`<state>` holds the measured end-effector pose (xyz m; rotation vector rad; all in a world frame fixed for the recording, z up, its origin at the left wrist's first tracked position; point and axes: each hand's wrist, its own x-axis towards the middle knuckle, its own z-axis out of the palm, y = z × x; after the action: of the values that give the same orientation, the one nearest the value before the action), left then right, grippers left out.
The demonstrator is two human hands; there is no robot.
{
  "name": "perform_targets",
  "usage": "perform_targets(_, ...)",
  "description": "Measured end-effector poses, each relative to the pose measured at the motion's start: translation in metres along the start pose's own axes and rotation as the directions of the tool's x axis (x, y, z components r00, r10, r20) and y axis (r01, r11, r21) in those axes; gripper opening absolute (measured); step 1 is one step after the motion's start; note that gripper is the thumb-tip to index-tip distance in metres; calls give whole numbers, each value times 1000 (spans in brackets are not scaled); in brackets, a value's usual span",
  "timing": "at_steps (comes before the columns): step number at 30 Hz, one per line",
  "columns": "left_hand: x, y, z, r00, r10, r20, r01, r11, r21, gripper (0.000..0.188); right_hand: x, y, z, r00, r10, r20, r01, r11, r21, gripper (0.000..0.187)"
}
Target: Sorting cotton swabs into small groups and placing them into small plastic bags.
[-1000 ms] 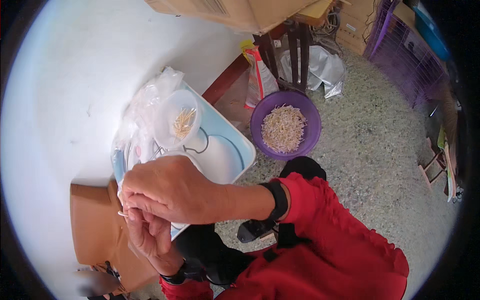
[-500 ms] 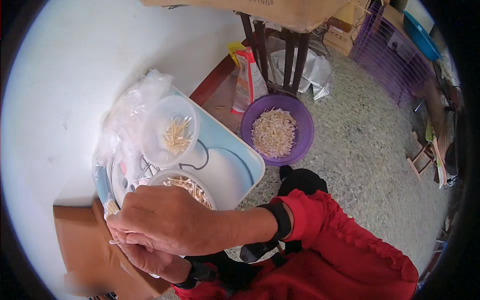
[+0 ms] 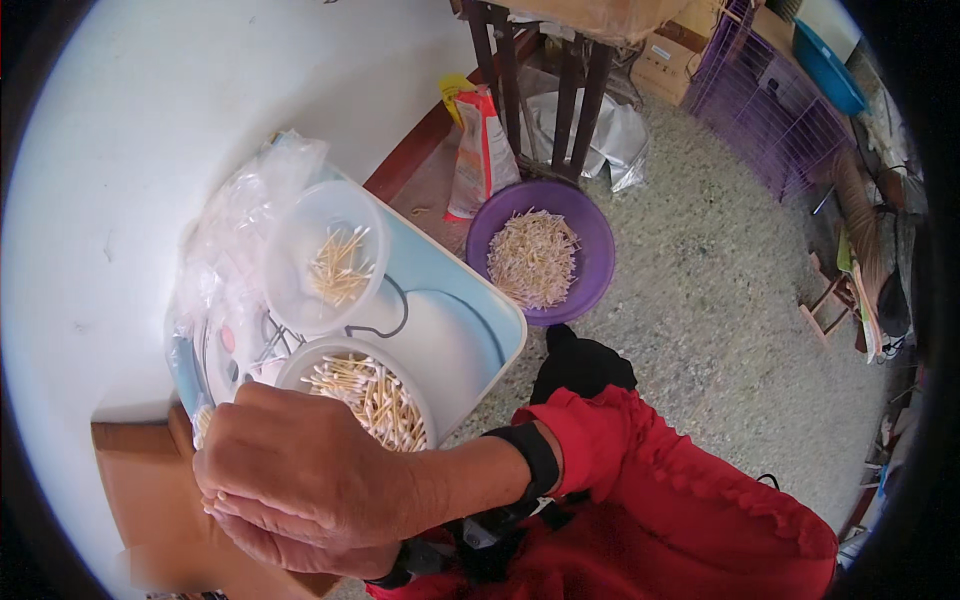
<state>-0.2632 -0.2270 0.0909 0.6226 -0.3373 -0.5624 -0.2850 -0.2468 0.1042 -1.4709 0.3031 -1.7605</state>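
Grip: bare right hand [image 3: 300, 460] curled over bare left hand [image 3: 285, 548], lower left; whether either pinches anything, cannot tell. Beside: round whitish plastic tub [image 3: 420, 380], white-tipped tan swabs [image 3: 378, 402] inside.

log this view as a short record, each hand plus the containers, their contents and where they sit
right hand: curled over the left hand; grip hidden
left hand: mostly covered by the right
clear tub: loose cotton swabs, on blue-and-white surface
white bowl: many cotton swabs, same surface, nearest the hands
purple basin: heap of pale sticks, on floor
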Motion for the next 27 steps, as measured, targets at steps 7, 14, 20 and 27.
perform_targets(7,-10,-22,13,997,-58,49,59,998,-32,8,-2,-13,-1,999,45,29,-47,993,108,18)
perform_targets(14,-18,-47,20,990,-108,86,113,992,-54,9,5,-10,-9,995,-58,-80,64,995,74,22)
perform_targets(20,-20,-60,26,984,-141,112,149,986,-75,11,8,-6,-13,993,-53,-103,57,998,37,23)
perform_targets(27,-26,-67,34,971,-178,160,197,974,-111,12,4,-8,-23,998,-64,24,63,997,45,20)
